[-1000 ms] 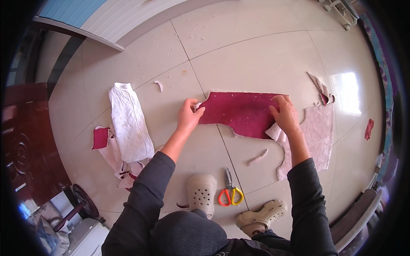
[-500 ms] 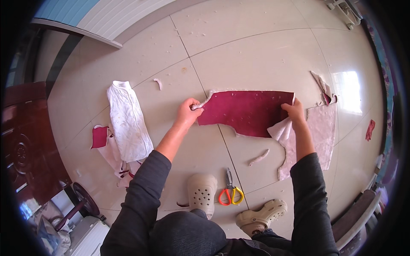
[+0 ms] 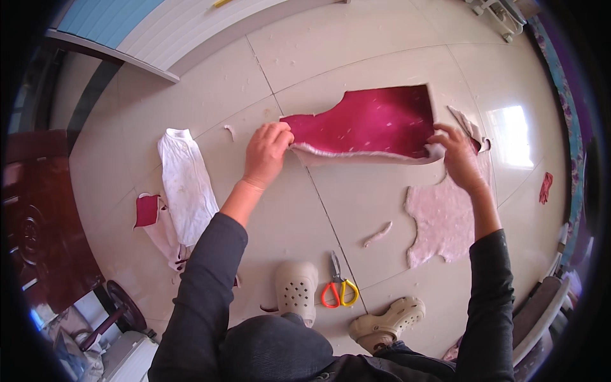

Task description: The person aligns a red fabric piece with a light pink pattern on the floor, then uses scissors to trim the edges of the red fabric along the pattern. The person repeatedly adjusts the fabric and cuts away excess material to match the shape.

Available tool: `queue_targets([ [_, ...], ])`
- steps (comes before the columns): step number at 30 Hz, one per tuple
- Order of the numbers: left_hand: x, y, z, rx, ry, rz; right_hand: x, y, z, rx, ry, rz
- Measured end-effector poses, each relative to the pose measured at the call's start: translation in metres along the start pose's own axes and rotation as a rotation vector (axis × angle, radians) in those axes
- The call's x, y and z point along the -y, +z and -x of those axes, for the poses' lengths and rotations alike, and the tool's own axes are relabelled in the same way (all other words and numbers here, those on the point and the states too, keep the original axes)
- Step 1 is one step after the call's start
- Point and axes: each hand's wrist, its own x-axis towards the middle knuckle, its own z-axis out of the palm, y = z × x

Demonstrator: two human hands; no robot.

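Observation:
Between my hands stretches a cut piece of burgundy fabric (image 3: 375,121) with a pale fleecy underside, its near edge lifted off the floor. My left hand (image 3: 266,153) is closed on its left end. At the right near corner my right hand (image 3: 459,158) pinches the edge, the fingertips partly hidden by the fabric. A pale pink fleece piece (image 3: 440,219) with a notched outline lies flat below my right hand. Scissors (image 3: 340,286) with one orange and one yellow handle rest on the tiles near my feet, blades slightly apart.
On the left lie a white sleeve-like cloth (image 3: 186,184) and a fleece piece with a burgundy patch (image 3: 147,211). Thin offcuts (image 3: 378,234) dot the tiled floor. My beige clogs (image 3: 296,290) stand close by. A red scrap (image 3: 545,188) lies far right; a wheeled stand (image 3: 499,16) is at the back.
Both hands have moved the burgundy fabric away from me, turning its fleecy near edge upward. The right hand has shifted outward, uncovering more of the pink fleece piece.

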Motion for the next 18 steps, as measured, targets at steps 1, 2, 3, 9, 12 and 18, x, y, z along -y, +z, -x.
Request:
queue_targets([
  [1,0.003,0.005,0.013,0.000,-0.068,-0.047,0.003,0.015,0.011,0.060,0.012,0.170],
  [2,0.003,0.010,0.024,-0.007,-0.132,-0.087,0.008,0.025,0.021,0.046,0.058,0.101],
  [3,0.003,0.013,0.035,-0.014,-0.197,-0.128,0.016,0.033,0.031,0.033,0.104,0.031],
  [9,-0.013,0.037,0.086,0.062,-0.987,0.617,0.121,0.091,0.137,0.382,0.135,-0.156],
  [12,-0.040,0.048,0.081,0.123,-1.252,0.876,0.183,0.124,0.218,0.689,0.122,-0.335],
  [18,-0.053,0.080,0.067,-0.106,-1.195,0.554,0.258,0.140,0.252,0.743,0.610,-0.503],
])
